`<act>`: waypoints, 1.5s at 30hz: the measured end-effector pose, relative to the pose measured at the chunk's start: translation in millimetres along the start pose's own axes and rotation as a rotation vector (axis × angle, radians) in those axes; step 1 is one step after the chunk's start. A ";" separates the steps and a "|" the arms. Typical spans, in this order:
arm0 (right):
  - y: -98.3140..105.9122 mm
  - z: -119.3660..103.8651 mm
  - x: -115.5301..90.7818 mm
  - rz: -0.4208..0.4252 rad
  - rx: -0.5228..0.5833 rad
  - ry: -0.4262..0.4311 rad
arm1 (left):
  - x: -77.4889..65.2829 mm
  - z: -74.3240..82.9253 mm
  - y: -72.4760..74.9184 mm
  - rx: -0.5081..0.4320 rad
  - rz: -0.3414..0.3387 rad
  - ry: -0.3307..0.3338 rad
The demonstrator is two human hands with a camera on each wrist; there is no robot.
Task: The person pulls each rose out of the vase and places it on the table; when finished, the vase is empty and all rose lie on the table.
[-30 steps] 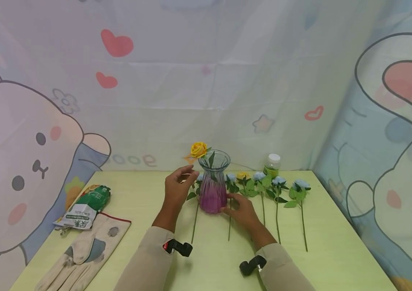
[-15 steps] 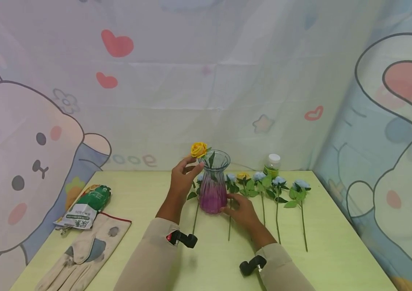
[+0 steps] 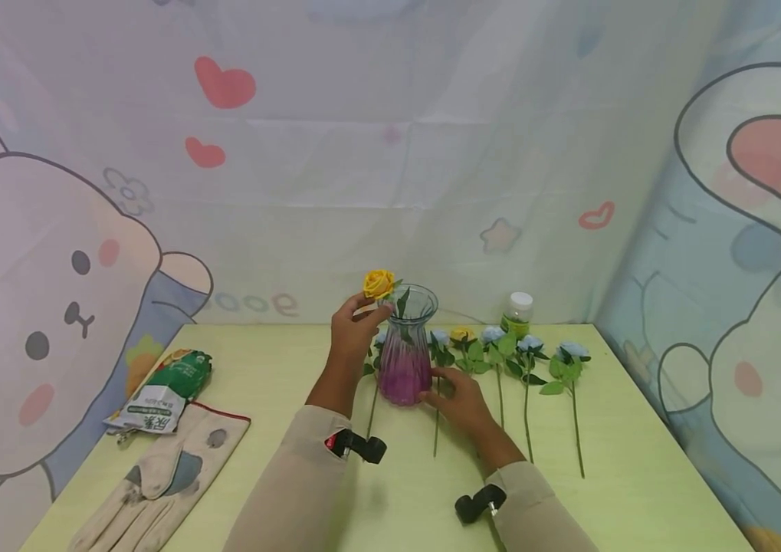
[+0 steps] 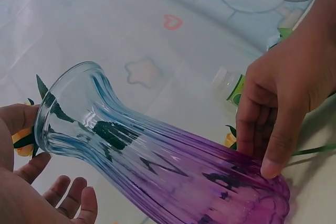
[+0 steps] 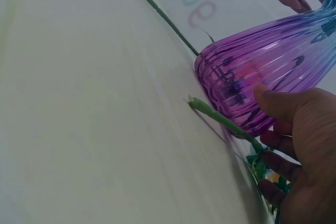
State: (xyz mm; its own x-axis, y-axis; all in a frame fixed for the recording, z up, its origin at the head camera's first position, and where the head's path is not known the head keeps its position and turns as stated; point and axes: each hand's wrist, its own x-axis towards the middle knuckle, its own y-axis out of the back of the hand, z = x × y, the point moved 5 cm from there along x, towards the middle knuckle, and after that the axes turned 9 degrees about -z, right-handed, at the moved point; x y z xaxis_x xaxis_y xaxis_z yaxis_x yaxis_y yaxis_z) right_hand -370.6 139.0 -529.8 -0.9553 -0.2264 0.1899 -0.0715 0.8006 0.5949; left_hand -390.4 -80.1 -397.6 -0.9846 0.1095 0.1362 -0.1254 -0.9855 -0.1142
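Note:
A ribbed glass vase (image 3: pixel 405 372), bluish at its flared mouth and purple below, stands upright on the table. One artificial yellow rose (image 3: pixel 379 284) stands in it, bloom leaning over the left rim. My left hand (image 3: pixel 354 333) is at that rim, just below the bloom; in the left wrist view its thumb and a finger lie apart on either side of the yellow petals, the other fingers loose. Low on the vase, my right hand (image 3: pixel 462 402) holds the base, thumb in front and fingers around the far side. The rose's lower stem shows only dimly through the glass.
Several artificial flowers lie in a row behind and right of the vase, including blue roses (image 3: pixel 572 350) and a yellow rose (image 3: pixel 462 333). A white-capped bottle (image 3: pixel 519 310) stands at the back. At left lie a green-and-white packet (image 3: pixel 165 391) and a glove (image 3: pixel 176 468).
My left hand has moved right and up, from beside the vase to its rim just under the yellow bloom. The right hand keeps its hold on the vase base.

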 end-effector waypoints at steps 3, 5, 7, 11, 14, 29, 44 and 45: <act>0.1 -0.1 -0.2 -0.006 0.004 -0.010 | 1.3 0.2 -1.7 -0.026 0.024 0.010; 0.3 -0.3 -0.5 -0.010 0.018 -0.022 | 0.9 1.6 -3.1 -0.049 0.035 0.011; 0.4 -1.0 -0.7 -0.012 0.026 -0.025 | 1.9 1.8 -3.5 -0.083 0.038 0.006; 0.5 -1.8 0.7 -0.006 0.023 -0.002 | 3.9 3.7 -4.8 -0.137 0.036 -0.026; 0.7 -1.6 1.7 -0.003 0.013 0.009 | 5.5 6.2 -5.0 -0.149 0.043 -0.048; 1.5 -2.7 1.4 -0.005 0.023 -0.001 | 8.5 35.1 7.6 -0.027 -0.019 -0.149; 1.5 -3.8 0.8 -0.013 0.042 -0.022 | 2.3 50.9 1.1 -0.017 -0.092 -0.075; 1.6 -4.4 0.5 -0.013 0.042 -0.022 | 2.2 51.5 1.1 -0.021 -0.091 -0.068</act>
State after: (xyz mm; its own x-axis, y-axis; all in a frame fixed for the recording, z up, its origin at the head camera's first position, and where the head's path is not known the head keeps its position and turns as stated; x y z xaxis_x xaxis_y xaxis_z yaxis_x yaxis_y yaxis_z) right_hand -370.0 137.7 -525.3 -0.9604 -0.2247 0.1649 -0.0952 0.8205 0.5637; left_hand -386.5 -87.5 -346.7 -0.9586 0.1884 0.2135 -0.2168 -0.9690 -0.1184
